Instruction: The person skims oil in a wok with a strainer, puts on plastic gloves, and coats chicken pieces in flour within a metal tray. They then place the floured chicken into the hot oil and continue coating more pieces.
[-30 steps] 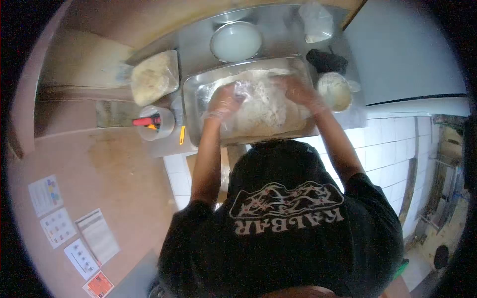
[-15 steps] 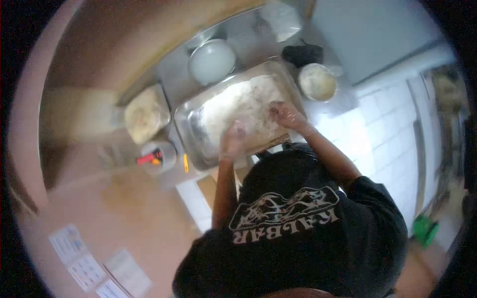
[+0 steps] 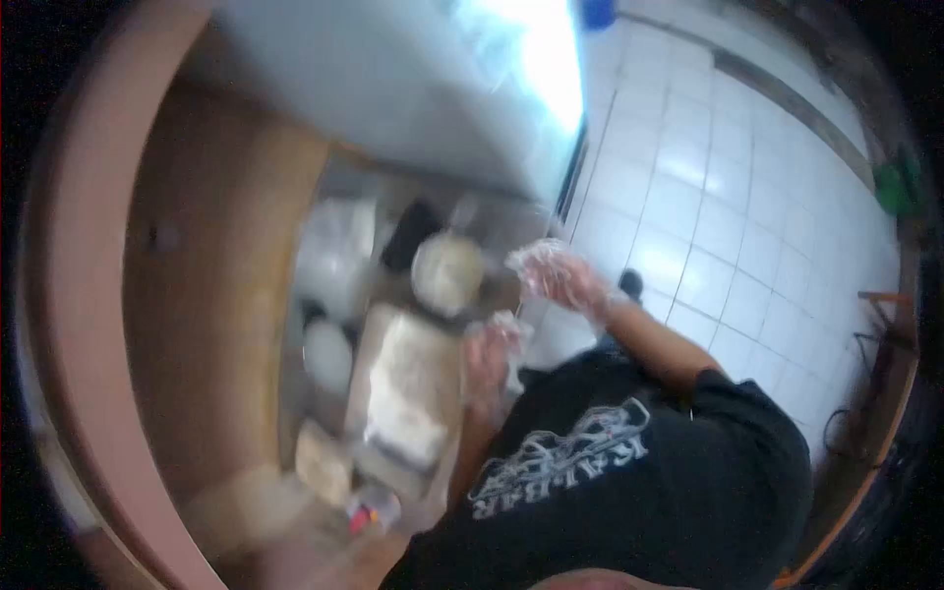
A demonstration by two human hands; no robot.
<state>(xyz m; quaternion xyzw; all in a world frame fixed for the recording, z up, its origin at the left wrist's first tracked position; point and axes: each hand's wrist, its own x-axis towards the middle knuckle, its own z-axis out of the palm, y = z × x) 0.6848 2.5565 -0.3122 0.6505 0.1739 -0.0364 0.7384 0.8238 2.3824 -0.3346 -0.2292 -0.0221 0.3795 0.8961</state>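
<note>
A metal tray (image 3: 355, 447) holds a wide layer of white powder (image 3: 398, 379). Beside its right edge is my left hand (image 3: 490, 356), in a loose clear plastic glove and blurred by motion. My right hand (image 3: 565, 280), also in clear plastic, is raised higher up and to the right, between the round tub of pale contents (image 3: 447, 273) and the tiled floor. Crumpled clear plastic shows around the fingers of both hands. Whether either hand grips anything is hidden by the plastic and the blur.
A white round lid or bowl (image 3: 327, 352), a clear bag (image 3: 339, 231) and a dark cloth-like item (image 3: 411, 234) lie around the tray. Near its lower end are a pale-filled container (image 3: 323, 464) and a tub with red items (image 3: 372, 509). White floor tiles (image 3: 718, 236) extend right.
The view has turned right, so the tray now appears lower left. Both hands have left the powder; my right hand is beyond the round tub, my left beside the tray.
</note>
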